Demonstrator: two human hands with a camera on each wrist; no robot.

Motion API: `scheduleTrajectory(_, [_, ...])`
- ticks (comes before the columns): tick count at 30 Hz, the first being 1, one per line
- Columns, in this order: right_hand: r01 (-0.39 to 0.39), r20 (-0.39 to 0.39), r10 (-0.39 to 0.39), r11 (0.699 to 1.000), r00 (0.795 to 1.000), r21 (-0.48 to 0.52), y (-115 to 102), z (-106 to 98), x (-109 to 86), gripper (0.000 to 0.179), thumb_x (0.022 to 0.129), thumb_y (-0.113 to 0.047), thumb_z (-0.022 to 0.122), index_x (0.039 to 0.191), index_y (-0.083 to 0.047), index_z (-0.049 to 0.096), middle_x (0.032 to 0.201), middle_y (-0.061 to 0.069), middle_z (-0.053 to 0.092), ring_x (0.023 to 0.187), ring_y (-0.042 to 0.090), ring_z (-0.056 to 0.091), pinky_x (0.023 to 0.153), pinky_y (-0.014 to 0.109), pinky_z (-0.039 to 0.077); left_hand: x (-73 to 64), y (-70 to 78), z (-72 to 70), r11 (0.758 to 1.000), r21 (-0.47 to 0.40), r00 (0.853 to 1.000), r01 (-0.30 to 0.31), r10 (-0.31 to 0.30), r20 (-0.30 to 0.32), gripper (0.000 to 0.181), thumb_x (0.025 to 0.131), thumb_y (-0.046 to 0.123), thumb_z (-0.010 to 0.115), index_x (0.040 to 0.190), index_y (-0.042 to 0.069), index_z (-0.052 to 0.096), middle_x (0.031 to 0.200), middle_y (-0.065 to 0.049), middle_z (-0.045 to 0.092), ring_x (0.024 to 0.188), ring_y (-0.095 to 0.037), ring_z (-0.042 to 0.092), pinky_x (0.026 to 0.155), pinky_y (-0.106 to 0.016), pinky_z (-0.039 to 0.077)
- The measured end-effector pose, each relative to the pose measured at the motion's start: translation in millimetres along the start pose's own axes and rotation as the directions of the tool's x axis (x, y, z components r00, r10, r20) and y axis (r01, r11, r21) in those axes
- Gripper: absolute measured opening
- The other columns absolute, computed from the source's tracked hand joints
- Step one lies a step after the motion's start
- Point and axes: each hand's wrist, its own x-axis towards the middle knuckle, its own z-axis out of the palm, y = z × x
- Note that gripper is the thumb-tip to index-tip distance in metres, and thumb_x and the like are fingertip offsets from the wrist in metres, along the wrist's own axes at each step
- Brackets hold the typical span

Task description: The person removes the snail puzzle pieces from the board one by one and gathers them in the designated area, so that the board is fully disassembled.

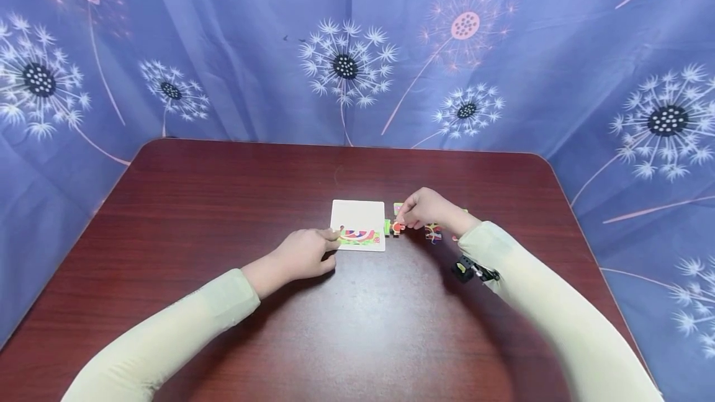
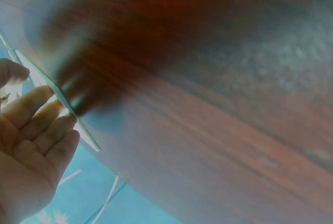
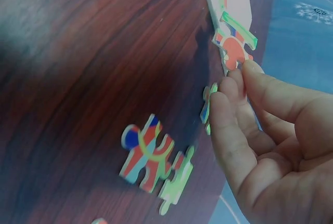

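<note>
My right hand point(image 1: 430, 208) pinches a jigsaw piece point(image 3: 232, 50) by its edge between thumb and fingertips. The piece is green-edged, with red and some blue, and is lifted beside the right edge of a white puzzle board point(image 1: 357, 213). Along the board's near side lie joined pieces point(image 1: 359, 237) in red, blue, white and green; its far part is bare white. My left hand point(image 1: 304, 253) rests against the board's left edge, its fingers fairly straight and its fingertips touching the board.
Loose jigsaw pieces lie right of the board: a red, blue and yellow one point(image 3: 147, 154), a light green one point(image 3: 178, 182), and others partly hidden by the right hand. All are on a dark red wooden table point(image 1: 223, 185). A blue dandelion-print curtain point(image 1: 251, 48) hangs around it.
</note>
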Motion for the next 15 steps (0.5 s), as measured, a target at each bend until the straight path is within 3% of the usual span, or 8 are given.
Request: scheduleTrajectory(15, [-0.054, 0.023, 0.055, 0.998, 0.998, -0.024, 12.2, -6.9, -1.9, 0.015, 0.092, 0.002, 0.065, 0.100, 0.009, 0.075, 0.082, 0.004, 0.076, 0.071, 0.010, 0.065, 0.077, 0.031, 0.063, -1.2, 1.0, 2.0, 1.000, 0.003, 1.000, 0.001, -0.001, -0.023, 0.041, 0.087, 0.021, 0.064, 0.124, 0.010, 0.075, 0.137, -0.006, 0.070, 0.121, -0.024, 0.071, 0.086, -0.047, 0.062])
